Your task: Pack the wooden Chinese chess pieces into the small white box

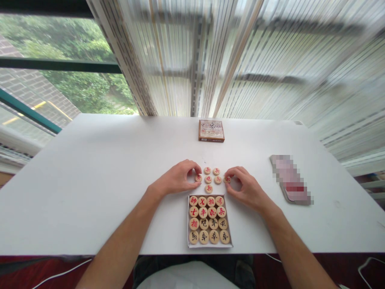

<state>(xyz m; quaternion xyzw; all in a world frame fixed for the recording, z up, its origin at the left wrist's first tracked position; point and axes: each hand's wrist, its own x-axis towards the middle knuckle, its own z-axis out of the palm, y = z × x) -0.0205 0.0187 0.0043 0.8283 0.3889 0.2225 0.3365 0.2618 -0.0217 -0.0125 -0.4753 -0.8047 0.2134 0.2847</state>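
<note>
White table (pixel 90 200) under a window, trees (pixel 75 82) and a tiled roof (pixel 27 92) outside, pleated blind (pixel 240 60) across the rest. Left hand (pixel 177 178) curled, fingers pinching a wooden xiangqi piece (pixel 198 178); right hand (pixel 243 188) closed the same way on another piece (pixel 227 180). Five more pieces (pixel 208 179) lie face-up between the hands, just above an open box (pixel 209 245) holding sixteen in four rows. Box lid (pixel 211 131) farther up the table; blurred flat object (pixel 290 179) off right; white cable (pixel 60 275) over the red floor (pixel 30 267) below
</note>
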